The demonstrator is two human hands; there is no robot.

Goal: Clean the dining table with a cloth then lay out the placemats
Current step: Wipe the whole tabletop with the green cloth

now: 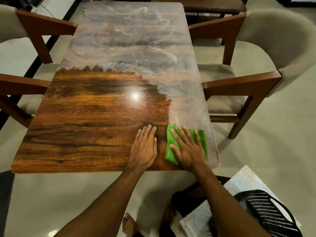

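Pressing flat, open right hand (189, 147) covers green cloth (169, 142); left hand (145, 147) open beside it.

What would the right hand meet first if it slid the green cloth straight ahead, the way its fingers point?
Only hazy, unwiped tabletop: the right hand, flat on the green cloth, seems to have no object ahead along the table's right side.

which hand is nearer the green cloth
Right. The right hand lies flat on the cloth, pressing it to the table; the left hand rests on bare wood beside it.
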